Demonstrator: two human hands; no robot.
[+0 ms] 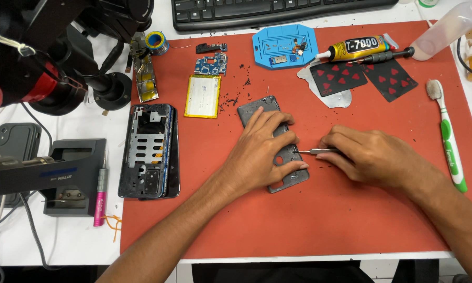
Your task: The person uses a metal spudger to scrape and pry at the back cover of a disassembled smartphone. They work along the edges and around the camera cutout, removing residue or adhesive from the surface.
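Note:
A grey phone back cover (257, 108) lies face down in the middle of the red mat (309, 220). My left hand (262, 149) lies flat on it, pressing it to the mat. My right hand (369, 154) is just to its right, pinching metal tweezers (313, 151) whose tip touches the cover's right edge. Black scraped crumbs (235, 97) are scattered on the mat above the cover.
A phone frame (149, 151), yellow-edged battery (203, 96), blue circuit board (211, 65) and blue parts tray (285, 46) lie on the mat. Glue tube (357, 48), playing cards (364, 77), toothbrush (448, 135), keyboard (278, 10), microscope (52, 57) and hot-air station (47, 175) surround it.

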